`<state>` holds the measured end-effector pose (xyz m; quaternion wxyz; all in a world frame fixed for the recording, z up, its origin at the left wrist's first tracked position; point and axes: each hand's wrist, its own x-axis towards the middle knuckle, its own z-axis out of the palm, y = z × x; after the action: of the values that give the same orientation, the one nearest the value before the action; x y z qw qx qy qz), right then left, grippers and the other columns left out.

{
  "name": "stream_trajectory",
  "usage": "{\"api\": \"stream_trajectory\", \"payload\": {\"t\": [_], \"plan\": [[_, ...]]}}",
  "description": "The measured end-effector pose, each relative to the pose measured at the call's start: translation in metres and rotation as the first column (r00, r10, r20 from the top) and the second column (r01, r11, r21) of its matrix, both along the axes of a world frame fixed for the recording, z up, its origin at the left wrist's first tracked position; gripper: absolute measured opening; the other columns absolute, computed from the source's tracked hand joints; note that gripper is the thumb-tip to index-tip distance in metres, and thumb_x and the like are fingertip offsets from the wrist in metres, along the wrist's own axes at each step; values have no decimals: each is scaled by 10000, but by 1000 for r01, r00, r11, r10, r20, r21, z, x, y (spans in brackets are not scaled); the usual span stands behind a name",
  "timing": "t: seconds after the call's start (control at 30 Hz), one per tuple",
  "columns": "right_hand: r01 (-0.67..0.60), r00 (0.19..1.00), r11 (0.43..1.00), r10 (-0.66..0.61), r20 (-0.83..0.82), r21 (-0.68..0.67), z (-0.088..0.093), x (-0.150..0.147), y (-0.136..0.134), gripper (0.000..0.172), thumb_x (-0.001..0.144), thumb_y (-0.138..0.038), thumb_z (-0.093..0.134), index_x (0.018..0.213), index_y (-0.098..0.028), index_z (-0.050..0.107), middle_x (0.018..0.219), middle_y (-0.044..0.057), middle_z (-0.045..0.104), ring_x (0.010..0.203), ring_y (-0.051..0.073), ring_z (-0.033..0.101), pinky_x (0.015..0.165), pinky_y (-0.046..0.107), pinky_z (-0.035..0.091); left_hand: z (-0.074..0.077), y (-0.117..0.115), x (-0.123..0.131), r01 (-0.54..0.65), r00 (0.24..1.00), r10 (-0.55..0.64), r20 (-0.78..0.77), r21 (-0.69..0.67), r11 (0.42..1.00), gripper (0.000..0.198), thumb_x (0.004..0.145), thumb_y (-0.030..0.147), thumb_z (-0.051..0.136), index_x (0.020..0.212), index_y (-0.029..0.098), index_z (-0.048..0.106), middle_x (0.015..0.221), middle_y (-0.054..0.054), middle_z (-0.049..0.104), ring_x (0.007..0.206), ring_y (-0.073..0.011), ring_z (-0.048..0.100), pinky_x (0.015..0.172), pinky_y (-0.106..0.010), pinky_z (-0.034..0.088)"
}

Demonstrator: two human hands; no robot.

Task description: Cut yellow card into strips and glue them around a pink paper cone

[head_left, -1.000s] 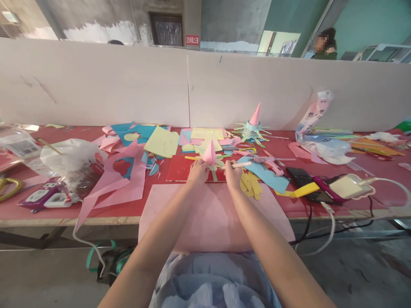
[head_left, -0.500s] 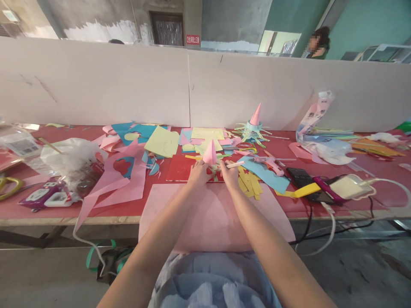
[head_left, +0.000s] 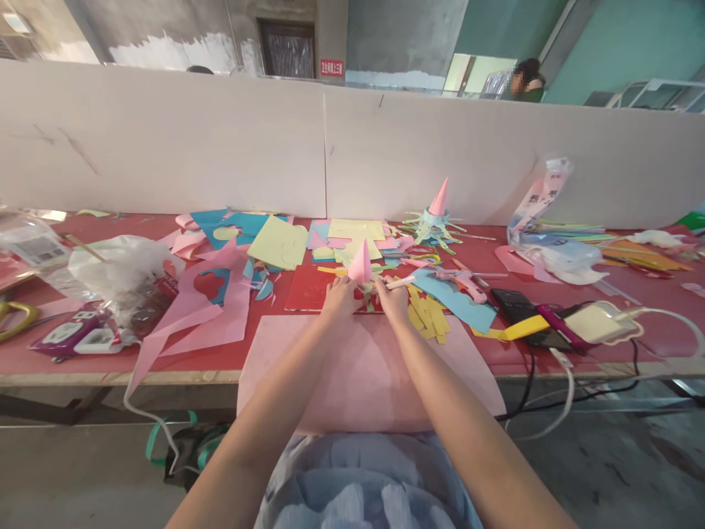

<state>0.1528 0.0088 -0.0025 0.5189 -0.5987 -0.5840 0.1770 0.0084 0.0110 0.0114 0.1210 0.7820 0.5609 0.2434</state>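
A pink paper cone point(head_left: 360, 264) stands upright on a red board point(head_left: 302, 288) in front of me, with pale green paper about its base. My left hand point(head_left: 340, 295) is closed at the left side of that base, its fingertips partly hidden. On the right, my right hand point(head_left: 393, 300) grips a slim whitish stick point(head_left: 406, 281), perhaps a pen, with its fingers close to the paper base. Yellow paper strips point(head_left: 429, 314) lie just right of this hand. Farther back stands a finished-looking pink cone point(head_left: 439, 200) with a light blue band and green fringed strips.
A pink glue gun point(head_left: 468, 285) rests on blue paper point(head_left: 468, 308) at the right. Beyond it are a phone point(head_left: 515, 305) and cables. Cut paper point(head_left: 278, 242), a plastic bag point(head_left: 118, 268) and yellow-handled scissors point(head_left: 19, 317) lie leftward. A pale partition point(head_left: 220, 147) rises behind.
My hands and the pink cone stay almost in place; the stick in my right hand shifts very slightly. A person behind the partition has moved left and lower.
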Motion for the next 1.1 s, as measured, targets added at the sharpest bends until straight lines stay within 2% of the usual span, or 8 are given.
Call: {"api": "stream_trajectory", "payload": {"t": [0.27,0.53,0.6,0.73,0.8,0.87,1.0,1.1], "plan": [[12,1000,1000,-12,-3,2,2,-1,0,272,731,-307,481,504,-221,358,416,-52,385,450,121,358,471,222,270,-2,0,0,16,1000,-16,-9,31,999,294,735,436,607,1000,310,627,1015,-36,542,1037,-234,459,896,-373,355],[61,998,997,-61,0,46,0,0,0,258,733,-298,465,511,-219,361,445,-47,380,469,117,344,485,229,259,-1,0,0,22,1000,-22,-5,27,999,297,728,419,615,1001,303,630,1002,-35,546,1030,-231,461,906,-372,352],[68,997,997,-67,-44,31,0,-1,0,259,727,-290,467,507,-222,348,426,-53,360,456,116,342,479,229,267,-1,0,0,25,1000,-25,-7,25,999,298,724,420,617,996,299,632,1000,-35,548,1027,-230,463,904,-373,356],[87,962,996,-90,-258,-23,4,-1,0,263,727,-297,457,504,-230,337,391,-53,379,429,120,382,466,233,312,-1,0,1,13,999,-15,29,44,999,247,777,385,556,987,279,631,999,-37,558,1015,-219,480,906,-377,360],[59,939,995,-82,-335,-79,8,2,1,256,716,-290,463,494,-231,349,371,-52,375,403,121,386,438,238,307,0,0,1,-14,998,10,55,68,998,226,827,317,480,991,271,628,1010,-39,561,1020,-207,486,916,-370,357],[-22,927,991,-30,-375,-133,11,9,2,273,710,-296,483,474,-226,364,354,-51,359,384,114,378,413,237,287,0,1,1,-41,998,37,56,79,996,258,839,229,428,1000,265,626,1039,-43,561,1031,-201,486,928,-364,352],[-271,878,954,189,-440,-132,13,26,2,333,749,-415,516,497,-199,484,347,-64,301,367,93,342,420,231,296,-1,1,-1,-25,1000,25,-1,72,997,351,773,128,453,1063,258,603,1096,-47,554,1039,-211,483,948,-373,344],[-273,874,959,215,-436,-73,12,31,-2,384,766,-499,513,529,-199,485,365,-67,324,373,88,354,440,231,306,-2,0,-1,-23,1000,22,6,83,996,381,764,105,458,1082,272,588,1107,-36,554,1054,-203,481,984,-369,316]]}}
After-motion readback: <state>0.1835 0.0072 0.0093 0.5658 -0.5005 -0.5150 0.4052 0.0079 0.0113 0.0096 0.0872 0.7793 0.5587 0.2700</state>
